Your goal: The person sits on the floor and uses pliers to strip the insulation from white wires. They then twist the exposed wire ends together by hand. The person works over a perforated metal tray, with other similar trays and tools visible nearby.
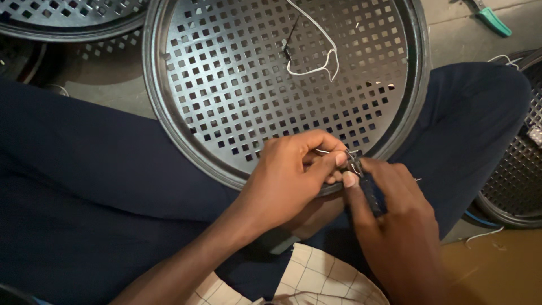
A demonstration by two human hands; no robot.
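Note:
A round dark metal tray point(192, 101) with a grid of square holes rests across my lap, tilted toward me. My left hand point(288, 175) pinches a thin wire point(324, 151) at the tray's near rim, thumb and forefinger closed on it. My right hand point(395, 226) grips a dark tool point(370, 192), apparently pliers, whose tip meets the wire right at my left fingertips. A white wire loop point(323, 62) with a small black piece lies on the tray's upper part.
More perforated round trays lie at the top left point(68, 22) and at the right edge point(516, 169). A green-handled tool point(494, 21) rests on the floor at top right. My dark trouser legs flank the tray; a checked shirt hem shows at the bottom.

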